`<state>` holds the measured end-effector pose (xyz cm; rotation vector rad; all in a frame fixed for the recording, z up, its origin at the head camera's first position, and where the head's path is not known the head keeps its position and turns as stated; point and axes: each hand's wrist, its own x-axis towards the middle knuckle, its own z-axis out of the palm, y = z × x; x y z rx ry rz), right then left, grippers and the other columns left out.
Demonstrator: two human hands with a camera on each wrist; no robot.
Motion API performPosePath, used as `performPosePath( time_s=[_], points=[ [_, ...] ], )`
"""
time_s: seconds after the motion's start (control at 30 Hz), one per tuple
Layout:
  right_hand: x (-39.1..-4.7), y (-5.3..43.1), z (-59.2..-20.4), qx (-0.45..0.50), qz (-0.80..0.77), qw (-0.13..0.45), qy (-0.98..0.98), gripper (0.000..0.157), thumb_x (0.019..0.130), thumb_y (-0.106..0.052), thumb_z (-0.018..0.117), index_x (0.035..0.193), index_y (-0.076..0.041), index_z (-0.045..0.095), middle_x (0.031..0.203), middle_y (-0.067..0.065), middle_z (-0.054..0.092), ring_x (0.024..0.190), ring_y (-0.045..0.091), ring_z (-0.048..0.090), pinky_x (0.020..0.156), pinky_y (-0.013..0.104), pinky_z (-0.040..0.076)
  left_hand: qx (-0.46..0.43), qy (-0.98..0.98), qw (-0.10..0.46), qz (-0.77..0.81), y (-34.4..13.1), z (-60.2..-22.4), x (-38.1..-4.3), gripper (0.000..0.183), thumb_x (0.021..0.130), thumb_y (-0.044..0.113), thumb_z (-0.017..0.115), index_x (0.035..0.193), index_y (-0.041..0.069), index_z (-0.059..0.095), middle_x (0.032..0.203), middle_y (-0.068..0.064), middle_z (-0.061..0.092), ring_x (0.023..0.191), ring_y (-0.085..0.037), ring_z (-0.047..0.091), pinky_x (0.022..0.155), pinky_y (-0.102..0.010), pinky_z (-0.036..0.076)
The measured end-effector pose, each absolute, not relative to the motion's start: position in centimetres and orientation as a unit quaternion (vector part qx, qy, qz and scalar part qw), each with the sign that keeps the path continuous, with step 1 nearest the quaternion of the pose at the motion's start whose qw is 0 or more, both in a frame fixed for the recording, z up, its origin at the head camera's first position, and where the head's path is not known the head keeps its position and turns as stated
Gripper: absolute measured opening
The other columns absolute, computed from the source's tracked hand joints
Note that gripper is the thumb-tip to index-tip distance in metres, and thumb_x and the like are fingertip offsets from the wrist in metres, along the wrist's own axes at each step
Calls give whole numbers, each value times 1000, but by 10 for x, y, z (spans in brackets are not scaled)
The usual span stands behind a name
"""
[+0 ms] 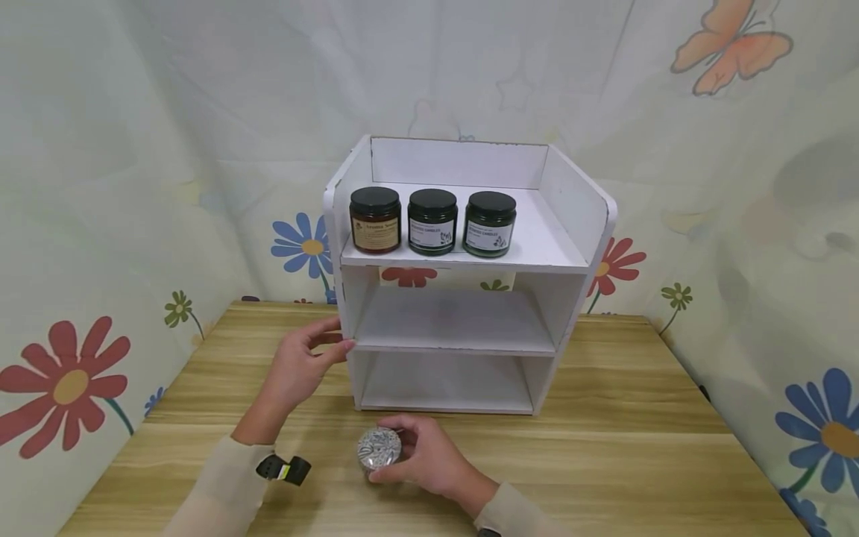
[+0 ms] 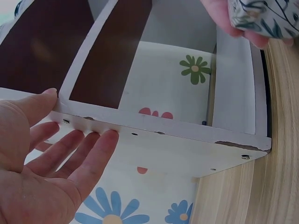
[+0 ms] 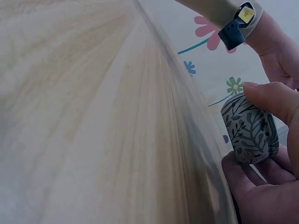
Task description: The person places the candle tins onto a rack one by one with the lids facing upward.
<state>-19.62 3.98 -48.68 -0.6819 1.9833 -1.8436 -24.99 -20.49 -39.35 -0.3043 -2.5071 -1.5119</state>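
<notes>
A small round tin (image 1: 379,449) with a leafy dark-on-white pattern is pinched between the thumb and fingers of my right hand (image 1: 429,456), just in front of the shelf. The leaf pattern also covers the side of the tin (image 3: 250,128) in the right wrist view. My left hand (image 1: 302,365) touches the left side of a white three-tier shelf (image 1: 456,349). In the left wrist view, the thumb (image 2: 39,105) rests at the front edge and the loosely extended fingers (image 2: 96,158) meet the outer side panel.
Three dark-lidded jars stand in a row on the top tier: an amber jar (image 1: 376,221) and two green jars, the middle one (image 1: 432,222) and the right one (image 1: 490,224). The shelf stands on a wooden table (image 1: 624,432) before a flower-printed curtain (image 1: 201,89).
</notes>
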Motion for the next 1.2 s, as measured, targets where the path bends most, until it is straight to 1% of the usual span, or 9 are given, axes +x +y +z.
performPosePath(
  time_s=[0.23,0.53,0.73,0.9,1.03,1.2],
  points=[
    [-194,44,-483,-236,-661,182,689,67,74,5,88,135,8,59,124,12,71,106,16,70,94,21,58,-100,-849,99,-509,-205,-392,-249,54,96,36,73,144,16,60,142,-10,63,123,-34,66,88,-36,64],
    [-192,50,-481,-240,-663,181,685,68,74,5,88,134,9,59,127,14,69,110,19,70,96,23,58,-97,-849,92,-511,-205,-391,-250,57,95,39,73,145,18,59,144,-8,62,125,-32,65,88,-33,63],
    [-189,54,-481,-239,-668,182,681,69,73,5,89,135,9,58,129,14,68,113,21,69,98,25,58,-96,-850,92,-509,-204,-391,-249,56,95,38,74,145,18,59,143,-8,62,125,-32,65,88,-34,63],
    [-186,57,-477,-232,-674,184,677,69,73,4,89,135,7,59,130,14,68,114,23,69,97,25,58,-96,-849,94,-511,-204,-391,-249,54,96,35,74,145,17,60,143,-9,63,125,-33,65,88,-33,63],
    [-184,60,-473,-222,-686,192,666,70,72,5,89,136,8,58,130,15,67,113,25,70,95,27,60,-99,-845,94,-517,-203,-391,-248,54,96,33,74,144,16,60,143,-11,63,124,-34,65,88,-32,63],
    [-182,66,-468,-217,-692,195,660,71,72,4,90,136,6,58,130,15,67,113,25,70,94,27,60,-100,-841,92,-524,-203,-390,-247,53,96,31,74,145,16,59,143,-10,63,124,-34,65,87,-32,63]
  ],
)
